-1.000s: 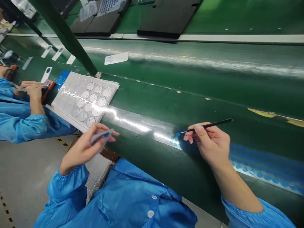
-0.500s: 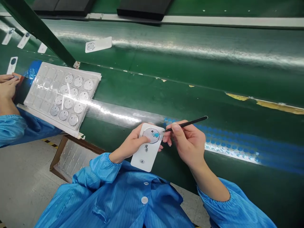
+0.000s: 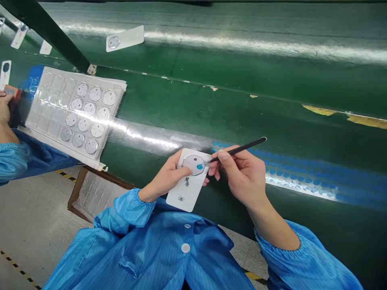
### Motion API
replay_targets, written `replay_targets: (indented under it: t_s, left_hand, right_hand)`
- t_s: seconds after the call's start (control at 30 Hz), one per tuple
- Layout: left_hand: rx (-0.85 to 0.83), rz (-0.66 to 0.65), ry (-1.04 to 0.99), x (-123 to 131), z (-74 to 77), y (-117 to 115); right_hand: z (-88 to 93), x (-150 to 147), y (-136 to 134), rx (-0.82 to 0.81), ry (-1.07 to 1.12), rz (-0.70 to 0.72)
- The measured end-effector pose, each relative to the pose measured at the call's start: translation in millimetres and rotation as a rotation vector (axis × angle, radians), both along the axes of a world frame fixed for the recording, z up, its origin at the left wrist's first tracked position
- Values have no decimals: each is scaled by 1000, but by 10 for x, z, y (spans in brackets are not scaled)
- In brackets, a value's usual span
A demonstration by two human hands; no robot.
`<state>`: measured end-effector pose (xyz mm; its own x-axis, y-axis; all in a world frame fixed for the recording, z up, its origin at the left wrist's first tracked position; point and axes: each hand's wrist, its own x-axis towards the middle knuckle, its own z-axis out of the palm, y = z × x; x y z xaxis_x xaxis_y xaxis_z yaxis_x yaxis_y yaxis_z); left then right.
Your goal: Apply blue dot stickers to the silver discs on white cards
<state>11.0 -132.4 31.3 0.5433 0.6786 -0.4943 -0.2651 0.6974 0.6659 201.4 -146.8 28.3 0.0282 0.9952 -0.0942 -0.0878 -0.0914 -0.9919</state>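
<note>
My left hand (image 3: 169, 175) grips a white rectangular panel (image 3: 185, 195) by its left edge, thumb on the front. Dark printed characters and a small emblem mark the panel's lower part. Near its top sits a silvery rounded disc (image 3: 190, 162) with a dark hole and a small blue round sticker (image 3: 199, 166). Between the thumb and fingers of my right hand (image 3: 242, 171) is a pair of black tweezers (image 3: 246, 147). Their tips touch or nearly touch the blue sticker's right side. A clear strip with rows of blue stickers (image 3: 296, 173) lies behind my right hand.
A plastic tray (image 3: 54, 128) of similar discs lies at left. Beyond it stands a dark green post (image 3: 60, 40). A similar panel (image 3: 131, 37) lies farther back. A box (image 3: 75, 189) sits below the table edge. Another person's hand (image 3: 4, 108) is at far left.
The blue sticker now looks flat and round on the disc; before, it looked irregular at the tweezer tips. The view has shifted slightly, and both hands keep their hold.
</note>
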Motion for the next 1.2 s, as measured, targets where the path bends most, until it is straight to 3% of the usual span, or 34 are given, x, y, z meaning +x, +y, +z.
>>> replay_targets:
  t_s: [0.57,1.2]
  left_hand:
    - [42,-104,18,-39,-7,69]
    - [35,-81,11,-13,-21,73]
  right_hand:
    - [13,22,-43,38,-54,-30]
    - [24,-1,-8,-2,-70,-56]
